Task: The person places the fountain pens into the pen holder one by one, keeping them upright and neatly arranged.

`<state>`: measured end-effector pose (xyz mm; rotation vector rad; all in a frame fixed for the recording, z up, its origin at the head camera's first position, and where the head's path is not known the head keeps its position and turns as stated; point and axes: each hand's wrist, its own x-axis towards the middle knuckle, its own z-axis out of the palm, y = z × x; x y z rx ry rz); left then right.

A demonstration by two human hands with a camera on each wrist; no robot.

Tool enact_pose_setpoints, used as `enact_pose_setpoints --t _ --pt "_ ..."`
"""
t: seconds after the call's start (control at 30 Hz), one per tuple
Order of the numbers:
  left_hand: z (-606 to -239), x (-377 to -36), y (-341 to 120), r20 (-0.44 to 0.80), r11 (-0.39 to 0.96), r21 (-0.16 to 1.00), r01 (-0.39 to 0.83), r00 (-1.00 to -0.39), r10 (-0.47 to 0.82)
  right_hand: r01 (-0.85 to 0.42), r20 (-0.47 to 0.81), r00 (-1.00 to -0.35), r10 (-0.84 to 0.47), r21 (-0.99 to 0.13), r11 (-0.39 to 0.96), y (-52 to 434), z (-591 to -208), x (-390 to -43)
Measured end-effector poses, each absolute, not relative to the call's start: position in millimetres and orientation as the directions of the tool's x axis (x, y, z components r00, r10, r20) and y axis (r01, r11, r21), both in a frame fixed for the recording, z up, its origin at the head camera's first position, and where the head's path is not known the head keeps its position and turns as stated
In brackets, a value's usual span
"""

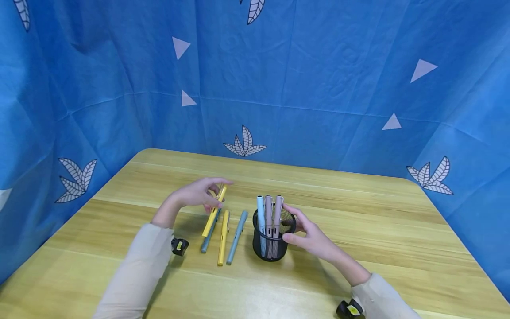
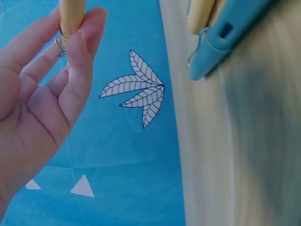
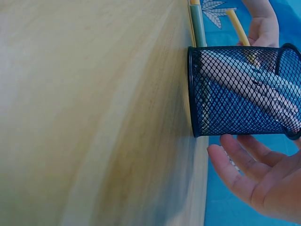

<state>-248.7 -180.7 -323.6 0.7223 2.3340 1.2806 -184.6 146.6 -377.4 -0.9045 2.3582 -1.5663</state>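
While the left hand (image 1: 197, 194) pinches one yellow pen (image 1: 214, 211), three pens lie beside it. The right hand (image 1: 312, 235), fingers relaxed, touches one mesh cup (image 1: 272, 248) holding three pens.

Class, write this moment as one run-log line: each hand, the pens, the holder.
left hand: pinches yellow pen | right hand: touches mesh holder | holder: three pens upright | table: three pens lying

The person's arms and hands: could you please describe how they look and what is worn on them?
Both hands, left and right, are bare, with no rings or gloves visible. Each arm wears a long, pale beige sleeve, left and right, ending at the wrist. A small black device with a yellow marking sits at each wrist, left and right.
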Motion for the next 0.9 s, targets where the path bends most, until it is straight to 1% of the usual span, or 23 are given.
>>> enact_pose_setpoints --t 0.33,0.6,0.9 --pt "-316 -247 -173 -0.041 0.425 0.859 0.285 -0.789 0.613 -0.391 0.185 -0.801 -0.569 -0.882 0.264 147 -379 -185" --pt "-310 -245 -168 -0.028 0.437 0.850 0.295 -0.801 0.597 -0.397 0.191 -0.805 -0.562 -0.877 0.271 145 -379 -185" --pt "-303 -242 -160 0.025 0.433 0.833 0.343 -0.806 0.591 -0.395 0.185 -0.813 -0.552 -0.872 0.289 145 -379 -184"
